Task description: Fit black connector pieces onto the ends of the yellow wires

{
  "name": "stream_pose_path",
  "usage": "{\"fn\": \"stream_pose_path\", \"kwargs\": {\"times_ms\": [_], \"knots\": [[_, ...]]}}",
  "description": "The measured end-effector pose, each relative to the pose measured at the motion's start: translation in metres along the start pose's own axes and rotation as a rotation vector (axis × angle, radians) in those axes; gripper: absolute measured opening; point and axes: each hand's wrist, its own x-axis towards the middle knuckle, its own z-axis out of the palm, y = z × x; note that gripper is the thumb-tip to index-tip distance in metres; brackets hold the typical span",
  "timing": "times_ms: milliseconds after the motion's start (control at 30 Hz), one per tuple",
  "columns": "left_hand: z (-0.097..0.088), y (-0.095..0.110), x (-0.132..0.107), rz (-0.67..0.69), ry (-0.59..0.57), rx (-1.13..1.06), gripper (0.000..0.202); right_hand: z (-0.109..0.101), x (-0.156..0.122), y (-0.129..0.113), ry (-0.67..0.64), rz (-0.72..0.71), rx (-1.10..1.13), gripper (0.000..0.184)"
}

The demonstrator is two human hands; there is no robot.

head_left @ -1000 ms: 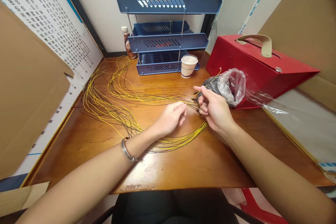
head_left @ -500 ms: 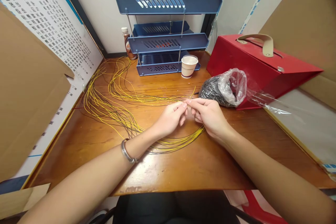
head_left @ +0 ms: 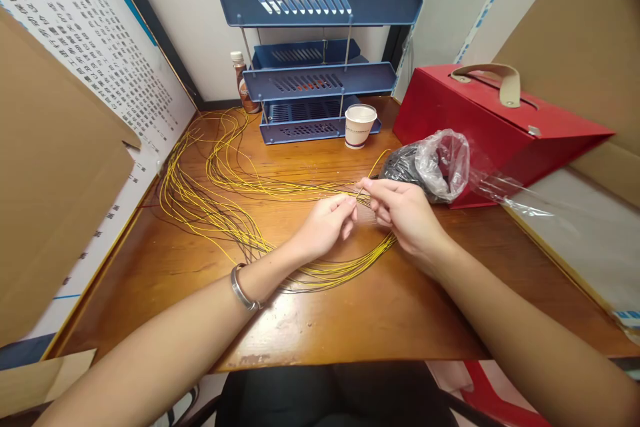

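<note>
**Hands meet over a single yellow wire**

The right hand (head_left: 407, 217) pinches a thin yellow wire (head_left: 373, 170) between thumb and forefinger, its grip clamped; the left hand (head_left: 325, 223), fingertips together, closes on the same strand just beside it. Looped yellow wires (head_left: 215, 207) sprawl across the worktop (head_left: 350, 320), whose near edge lies bare. A plastic bag (head_left: 435, 163) rests against a red box (head_left: 480, 123). The paper cup (head_left: 359, 125) carries print too small to read.

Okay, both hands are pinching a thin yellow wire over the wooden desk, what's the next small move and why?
Probably draw the thin yellow wire clear with the right hand while the left hand steadies it: its free end curls up, and the rest lies in the looped bundle.
</note>
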Motion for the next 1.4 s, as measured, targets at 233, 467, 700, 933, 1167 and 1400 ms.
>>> {"fn": "stream_pose_path", "kwargs": {"times_ms": [233, 467, 700, 933, 1167, 1400], "knots": [[-0.001, 0.000, 0.001, 0.011, -0.002, 0.008, 0.036, 0.005, -0.005, 0.007, -0.050, 0.010, -0.070, 0.038], [0.000, 0.002, 0.000, -0.009, -0.003, -0.001, 0.035, -0.006, 0.006, -0.007, 0.193, -0.131, 0.087, 0.036], [0.000, 0.000, 0.001, -0.020, 0.016, -0.045, 0.033, -0.007, 0.005, -0.006, 0.096, -0.121, -0.001, 0.035], [0.001, 0.001, 0.002, 0.003, 0.026, -0.029, 0.033, -0.001, 0.001, 0.012, -0.104, -0.154, -0.214, 0.036], [0.000, 0.000, 0.001, -0.006, 0.001, -0.044, 0.034, -0.009, 0.008, -0.003, 0.201, -0.218, -0.060, 0.040], [0.000, 0.000, 0.001, -0.008, 0.011, -0.023, 0.033, -0.003, 0.004, 0.002, 0.076, -0.160, -0.104, 0.040]]}}
